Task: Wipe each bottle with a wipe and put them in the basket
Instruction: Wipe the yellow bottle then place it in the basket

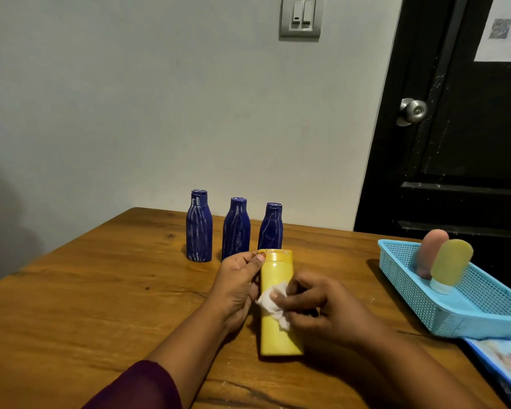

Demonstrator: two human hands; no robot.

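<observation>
A yellow bottle [278,335] is held over the wooden table [101,305], cap pointing away from me. My left hand [236,287] grips its upper part near the cap. My right hand [322,308] presses a crumpled white wipe [273,302] against the bottle's side. Three dark blue bottles [199,228] [236,231] [270,228] with pale streaks stand upright in a row behind. A light blue mesh basket [455,317] at the right holds a pink bottle [429,255] and a yellow-green bottle [450,264], both standing on their caps.
A blue-edged wipes pack [505,361] lies at the table's right front, just under the basket's near corner. A grey wall with a light switch [300,16] rises behind the table. A black door with a metal knob [413,111] stands at the right.
</observation>
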